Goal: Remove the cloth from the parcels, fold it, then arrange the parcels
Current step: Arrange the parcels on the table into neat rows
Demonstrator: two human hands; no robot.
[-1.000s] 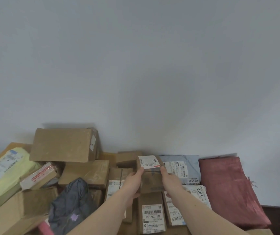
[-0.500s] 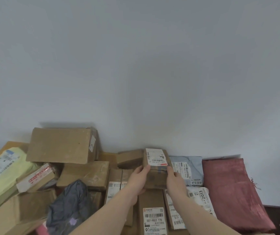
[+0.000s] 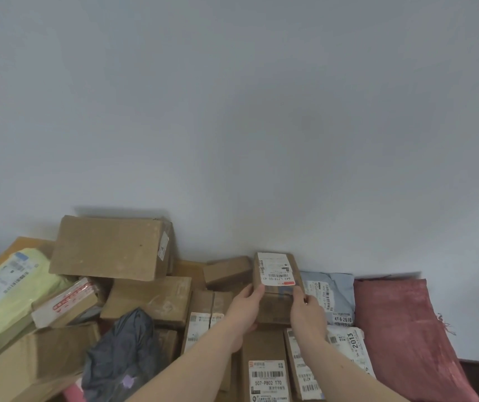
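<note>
A small brown cardboard parcel (image 3: pixel 277 297) with a white label on top sits near the wall, in the middle of the pile. My left hand (image 3: pixel 245 310) grips its left side and my right hand (image 3: pixel 307 313) grips its right side. The folded dark red cloth (image 3: pixel 403 332) lies flat at the right, beside the parcels. A long brown box (image 3: pixel 264 369) with a barcode label lies just below the held parcel.
A large brown box (image 3: pixel 110 248) leans at the back left. A yellow-green mailer (image 3: pixel 3 294), a grey bag (image 3: pixel 122 352), a grey-blue mailer (image 3: pixel 331 294) and several more boxes fill the surface. The white wall (image 3: pixel 232 111) stands close behind.
Both hands have moved the small labelled parcel away from me and a little to the right, toward the wall, turning its label more lengthwise.
</note>
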